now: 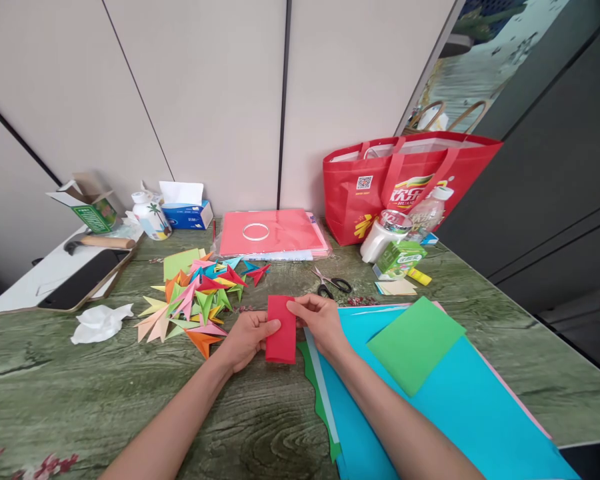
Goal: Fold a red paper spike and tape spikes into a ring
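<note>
A: In the head view, where is the red paper (281,341)?
B: It is between the two hands, above the counter (260,417). The left hand (247,338) is at its left edge, and the right hand (321,323) is at its upper right corner.
A: How does each hand stand?
B: The left hand pinches the paper, with the thumb lying flat on the front. The right hand also pinches it, its thumb on the front near the top.
A: And how does the paper look?
B: It is a plain, bright red rectangle, taller than wide and almost upright to the eye. At the lower end the edges look doubled, so it seems to be folded.
A: What is around the hands?
B: Just beyond the left hand lies a heap of folded paper pieces (200,293) in many colours. Beyond the right hand are scissors (326,278); to its right, a green square (417,347) lies on a blue sheet (465,413).
A: What is difficult to see?
B: The back of the red paper and the fingers behind it are hidden. The right forearm covers part of the blue sheet, which the lower border cuts off. I cannot tell how many layers the paper has.
</note>
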The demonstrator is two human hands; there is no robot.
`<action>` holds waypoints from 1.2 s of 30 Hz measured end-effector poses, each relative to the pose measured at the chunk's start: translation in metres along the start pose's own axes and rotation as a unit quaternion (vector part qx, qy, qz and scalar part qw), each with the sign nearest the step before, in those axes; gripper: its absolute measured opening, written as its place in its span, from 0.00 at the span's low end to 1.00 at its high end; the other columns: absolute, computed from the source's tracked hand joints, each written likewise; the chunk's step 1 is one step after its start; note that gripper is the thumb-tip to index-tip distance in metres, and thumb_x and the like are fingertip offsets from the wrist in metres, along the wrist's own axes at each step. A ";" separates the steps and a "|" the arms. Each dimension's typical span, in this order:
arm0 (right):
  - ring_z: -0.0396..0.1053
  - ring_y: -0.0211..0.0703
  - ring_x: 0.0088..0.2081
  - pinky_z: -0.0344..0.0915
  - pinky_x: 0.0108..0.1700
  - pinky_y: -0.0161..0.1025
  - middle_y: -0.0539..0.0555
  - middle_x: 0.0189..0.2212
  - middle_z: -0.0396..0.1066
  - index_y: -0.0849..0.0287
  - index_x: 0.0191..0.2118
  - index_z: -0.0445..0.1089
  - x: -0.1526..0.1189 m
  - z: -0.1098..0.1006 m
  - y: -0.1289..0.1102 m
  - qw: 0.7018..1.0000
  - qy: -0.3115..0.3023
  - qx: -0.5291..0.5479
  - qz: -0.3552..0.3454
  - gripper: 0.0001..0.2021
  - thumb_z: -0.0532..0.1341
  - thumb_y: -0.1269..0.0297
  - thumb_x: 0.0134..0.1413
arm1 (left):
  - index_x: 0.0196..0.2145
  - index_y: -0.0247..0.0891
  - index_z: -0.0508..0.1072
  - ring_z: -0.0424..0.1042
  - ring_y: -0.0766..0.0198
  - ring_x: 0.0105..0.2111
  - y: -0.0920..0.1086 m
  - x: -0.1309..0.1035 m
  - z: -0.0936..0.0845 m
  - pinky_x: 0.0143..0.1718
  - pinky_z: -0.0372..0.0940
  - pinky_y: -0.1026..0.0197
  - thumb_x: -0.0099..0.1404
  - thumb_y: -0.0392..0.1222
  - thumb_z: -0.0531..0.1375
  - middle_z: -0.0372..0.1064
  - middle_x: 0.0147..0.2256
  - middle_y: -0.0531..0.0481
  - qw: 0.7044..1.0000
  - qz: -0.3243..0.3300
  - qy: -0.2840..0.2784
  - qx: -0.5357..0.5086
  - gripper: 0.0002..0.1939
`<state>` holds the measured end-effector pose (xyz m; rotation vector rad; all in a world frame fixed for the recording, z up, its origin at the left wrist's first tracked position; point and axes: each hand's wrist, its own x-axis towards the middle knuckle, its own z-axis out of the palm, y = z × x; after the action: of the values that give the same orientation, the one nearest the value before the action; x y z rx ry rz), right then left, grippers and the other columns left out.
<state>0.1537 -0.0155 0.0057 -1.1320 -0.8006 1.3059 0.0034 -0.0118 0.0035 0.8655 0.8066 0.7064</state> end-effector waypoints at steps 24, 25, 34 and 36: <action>0.63 0.35 0.20 0.62 0.21 0.33 0.48 0.18 0.70 0.59 0.22 0.72 -0.002 0.000 0.001 0.998 -0.012 -0.034 -0.045 0.10 0.68 0.58 0.35 | 0.37 0.30 0.75 0.71 0.64 0.25 0.001 -0.001 -0.004 0.29 0.65 0.64 0.47 0.43 0.67 0.75 0.29 0.43 0.999 0.008 -0.029 0.016 0.19; 0.63 0.35 0.19 0.62 0.21 0.33 0.48 0.18 0.70 0.59 0.22 0.72 -0.002 0.000 0.001 0.998 -0.013 -0.035 -0.046 0.10 0.68 0.58 0.35 | 0.37 0.30 0.75 0.71 0.64 0.25 0.002 -0.002 -0.003 0.28 0.65 0.64 0.48 0.42 0.67 0.75 0.29 0.43 0.999 0.008 -0.028 0.016 0.19; 0.63 0.32 0.18 0.60 0.20 0.30 0.48 0.17 0.70 0.62 0.20 0.72 0.002 -0.002 -0.004 0.998 -0.002 0.032 0.059 0.13 0.72 0.61 0.24 | 0.36 0.31 0.75 0.72 0.63 0.26 0.002 -0.001 -0.003 0.30 0.65 0.62 0.48 0.41 0.67 0.76 0.30 0.44 0.996 0.037 -0.002 0.080 0.17; 0.63 0.31 0.18 0.60 0.20 0.29 0.48 0.17 0.70 0.62 0.20 0.71 0.003 -0.003 -0.004 0.996 -0.011 0.039 0.077 0.13 0.72 0.61 0.24 | 0.36 0.31 0.75 0.72 0.63 0.26 0.000 -0.001 -0.003 0.30 0.65 0.62 0.48 0.42 0.67 0.76 0.30 0.44 0.995 0.037 0.000 0.089 0.17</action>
<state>0.1583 -0.0129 0.0082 -1.1373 -0.6831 1.4664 0.0004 -0.0114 0.0028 1.0616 0.8494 0.7066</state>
